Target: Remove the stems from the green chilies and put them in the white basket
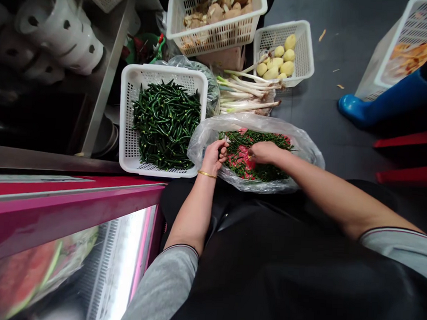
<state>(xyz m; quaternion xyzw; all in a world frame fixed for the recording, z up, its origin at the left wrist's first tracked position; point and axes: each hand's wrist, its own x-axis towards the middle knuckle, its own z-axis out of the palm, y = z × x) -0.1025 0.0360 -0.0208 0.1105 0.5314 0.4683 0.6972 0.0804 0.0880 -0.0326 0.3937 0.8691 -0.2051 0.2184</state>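
My left hand [216,154] is over the left side of a clear plastic bag [305,138], its fingers curled closed; what they hold, if anything, is too small to name. My right hand [264,153] reaches down into the middle of the bag, fingers bent together, their tips partly hidden. Thin green stems and small green pieces [270,172] lie in the bag over red material [240,159]. Left of the bag, a white perforated basket [124,148] holds a heap of dark green chili peppers [167,122].
Behind the bag lie long white-stemmed leeks [247,92], a small basket [307,52] of peeled potatoes [288,54] and a larger basket [216,33] of brown roots. A blue boot [377,104] stands at the right. A red-framed glass case [72,195] is at the left.
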